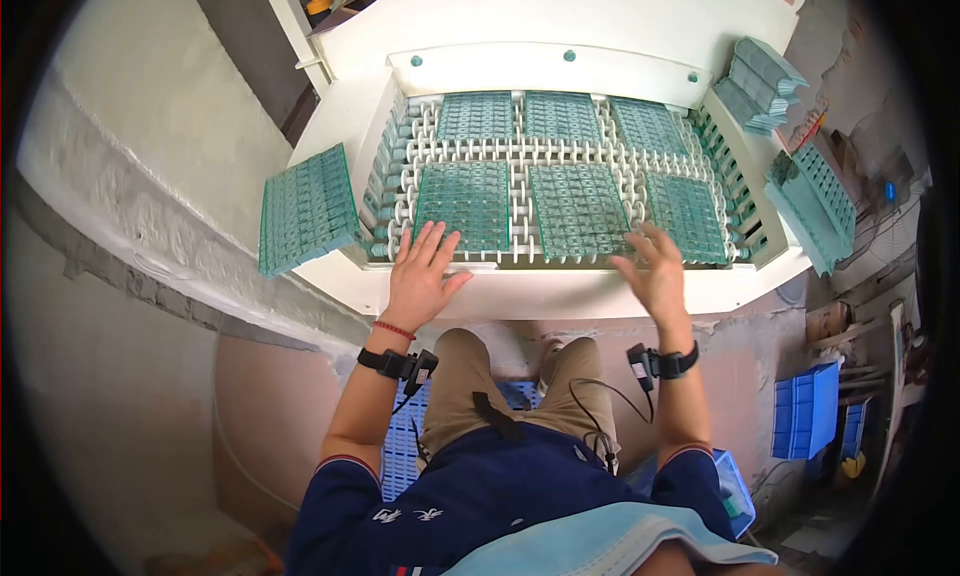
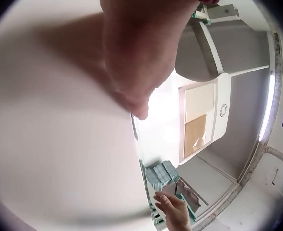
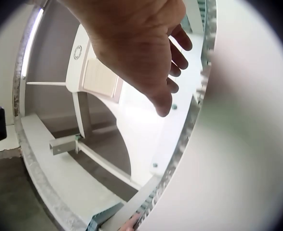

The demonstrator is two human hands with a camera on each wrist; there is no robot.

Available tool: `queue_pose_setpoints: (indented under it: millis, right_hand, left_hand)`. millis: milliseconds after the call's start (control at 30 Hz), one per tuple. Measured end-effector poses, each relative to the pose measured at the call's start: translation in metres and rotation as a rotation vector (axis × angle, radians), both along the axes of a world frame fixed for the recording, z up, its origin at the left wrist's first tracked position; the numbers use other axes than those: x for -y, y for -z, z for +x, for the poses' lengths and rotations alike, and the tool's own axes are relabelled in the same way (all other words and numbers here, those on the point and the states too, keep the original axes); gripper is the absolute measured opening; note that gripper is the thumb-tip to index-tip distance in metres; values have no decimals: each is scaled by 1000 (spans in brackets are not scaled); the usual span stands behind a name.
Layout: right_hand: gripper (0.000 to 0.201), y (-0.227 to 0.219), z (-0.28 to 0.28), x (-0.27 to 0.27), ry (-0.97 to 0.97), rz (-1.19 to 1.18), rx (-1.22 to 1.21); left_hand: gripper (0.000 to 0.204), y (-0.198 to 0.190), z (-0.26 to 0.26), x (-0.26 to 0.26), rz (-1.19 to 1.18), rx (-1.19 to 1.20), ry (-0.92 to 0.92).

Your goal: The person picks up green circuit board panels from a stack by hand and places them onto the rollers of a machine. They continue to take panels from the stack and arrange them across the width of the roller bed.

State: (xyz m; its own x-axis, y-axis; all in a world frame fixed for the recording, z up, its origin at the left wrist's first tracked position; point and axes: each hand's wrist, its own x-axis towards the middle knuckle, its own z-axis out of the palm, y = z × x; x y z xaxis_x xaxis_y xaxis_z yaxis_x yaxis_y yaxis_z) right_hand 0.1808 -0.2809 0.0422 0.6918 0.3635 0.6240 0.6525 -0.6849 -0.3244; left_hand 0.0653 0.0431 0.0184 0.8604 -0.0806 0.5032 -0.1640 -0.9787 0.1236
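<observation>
Six green gridded panels [image 1: 475,116] seen in two rows on the white roller bed [image 1: 520,201]. Left hand [image 1: 420,281] open, fingers spread over the front edge of the near-left panel [image 1: 462,206]; firm contact cannot be told. Right hand [image 1: 657,276] held empty, fingers relaxed and slightly bent, by the facing corners of the near-middle panel [image 1: 578,206] and near-right panel [image 1: 685,216].

White characters [image 1: 407,515] on a navy shirt [image 1: 470,481], round emblem [image 2: 223,110] on a white machine [image 2: 220,127], wrist-camera labels [image 1: 422,376], all unreadable
</observation>
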Motion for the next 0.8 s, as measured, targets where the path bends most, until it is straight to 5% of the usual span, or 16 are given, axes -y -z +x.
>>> queue_pose_setpoints:
  millis: [400, 567, 800]
  right_hand:
    - [39, 17, 11, -61, 130, -59, -23]
    - [29, 13, 9, -66, 155, -121, 71]
    - [24, -34, -38, -131, -375, 116, -250]
  left_hand:
    - [44, -9, -63, -3, -211, 182, -22]
    - [40, -42, -108, -15, -187, 439, -259]
    - [44, -60, -112, -83, -240, 637, -736]
